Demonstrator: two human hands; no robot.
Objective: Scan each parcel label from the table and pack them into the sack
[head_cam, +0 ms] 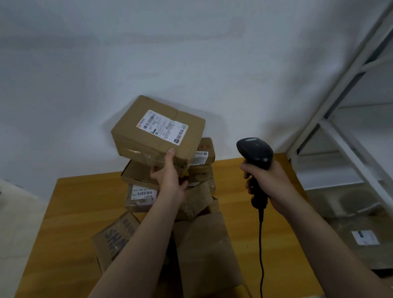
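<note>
Step in hand: scan; our left hand (pixel 167 173) has the parcel (pixel 130 129) lifted above the pile (pixel 195 240) on the desk (pixel 80 200), label (pixel 162 127) on the upper face, turned toward us; left grip clamped on the parcel's near lower edge, thumb over the top face, fingers curled underneath; forearm reaches forward and up, wrist roughly straight.

Right hand (pixel 267 179): grip wrapped round the handle of the scanner (pixel 255 152), head up, nose pointing away and slightly left; it sits off to the right of the parcel, apart from it; cable (pixel 261 248) hangs down in front of the desk.

To do it well, we judge: tip the scanner head left so its window faces the label, or swing the parcel's face toward it; keep the thumb off the barcode; hold the box steady, since a one-edge hold may let it sag or twist; keep the cable off the pile.

Sack not clearly in view; the pale bundle (pixel 353 209) on the floor to the right, under the white rack (pixel 326 123), may be it; we cannot tell.
</note>
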